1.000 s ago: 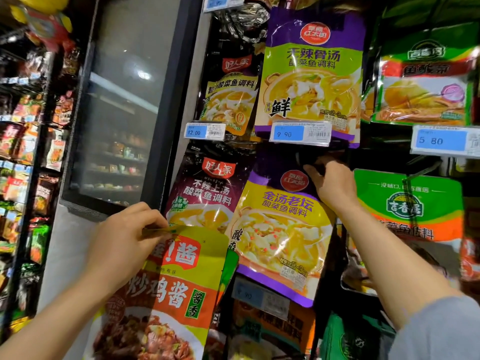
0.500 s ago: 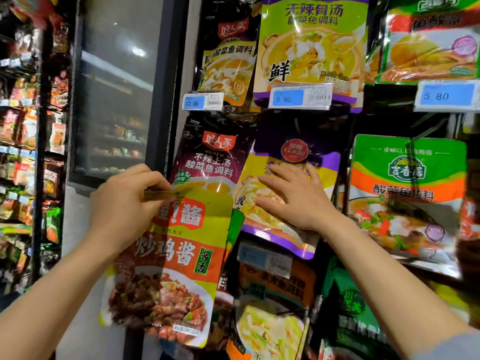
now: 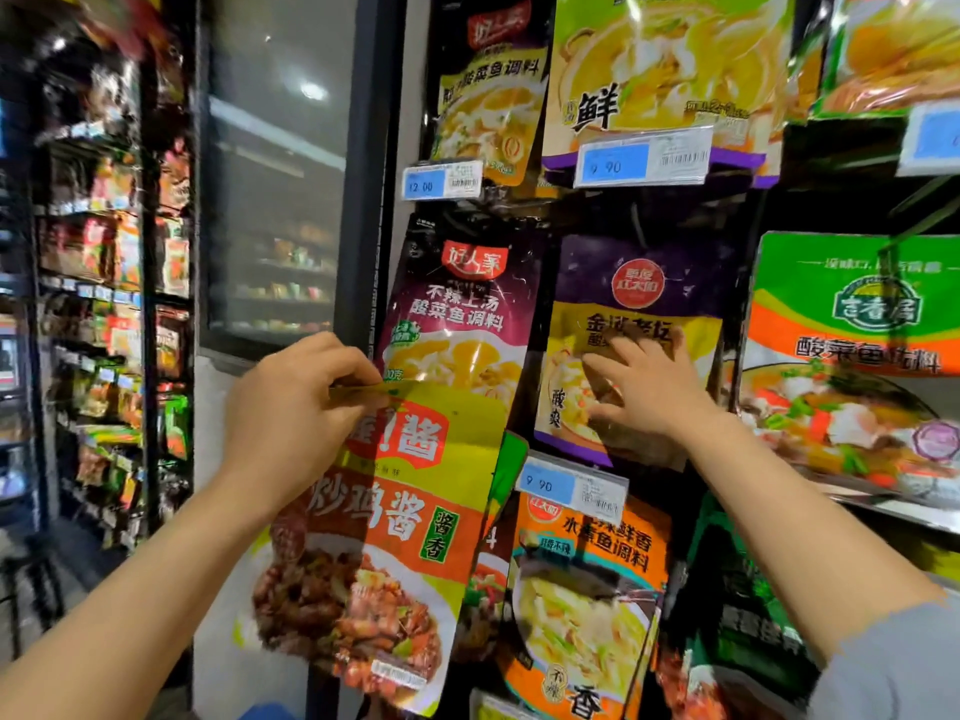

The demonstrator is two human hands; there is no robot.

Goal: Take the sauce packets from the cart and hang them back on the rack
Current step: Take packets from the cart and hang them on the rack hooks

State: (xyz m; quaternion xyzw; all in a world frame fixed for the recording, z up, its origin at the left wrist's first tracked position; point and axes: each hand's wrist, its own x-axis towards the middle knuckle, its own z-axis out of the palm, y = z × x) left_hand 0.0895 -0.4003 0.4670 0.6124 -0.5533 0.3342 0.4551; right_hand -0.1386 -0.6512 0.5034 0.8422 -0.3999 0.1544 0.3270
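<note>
Left hand: our left hand point(image 3: 291, 407) pinches the top edge of a yellow-and-orange sauce packet point(image 3: 374, 553), fingers closed on it, so the packet hangs down in front of the rack point(image 3: 649, 210).
Right hand: our right hand point(image 3: 644, 392) lies flat with fingers spread against a purple-and-yellow packet point(image 3: 634, 304) hanging on the rack; it presses, gripping nothing.
Held packet: it overlaps the lower part of a dark maroon packet point(image 3: 462, 298), just left of the purple one.
Neighbours: a green-and-orange packet point(image 3: 852, 345) hangs to the right, and an orange packet point(image 3: 587, 589) hangs below our right hand.
Price tags: blue tags read 12.00 point(image 3: 441, 180) and 9.90 point(image 3: 641, 157) above, and 9.90 point(image 3: 571, 490) below.
Far left: a glass-door cooler point(image 3: 275, 174) stands beside the rack.
</note>
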